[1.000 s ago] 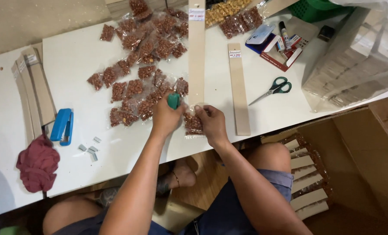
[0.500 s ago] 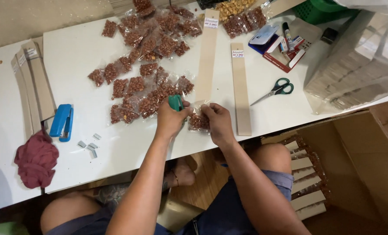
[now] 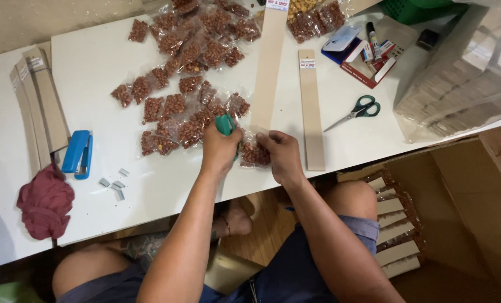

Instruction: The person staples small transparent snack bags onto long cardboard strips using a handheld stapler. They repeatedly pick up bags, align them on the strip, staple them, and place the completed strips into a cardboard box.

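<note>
My left hand grips a small green stapler at the near end of a long tan cardboard strip. My right hand pinches a small clear packet of brown nuts against that end of the strip. Just beyond my hands lies a heap of several similar nut packets on the white table. A second, shorter cardboard strip lies to the right of my right hand.
A blue stapler, loose staple blocks and a dark red cloth lie at left beside stacked cardboard strips. Green-handled scissors, markers and a red box sit at right. An open carton holds finished strips.
The view has shifted slightly; both hands stay at the strip's near end, with the packet pulled a little closer to the table edge.
</note>
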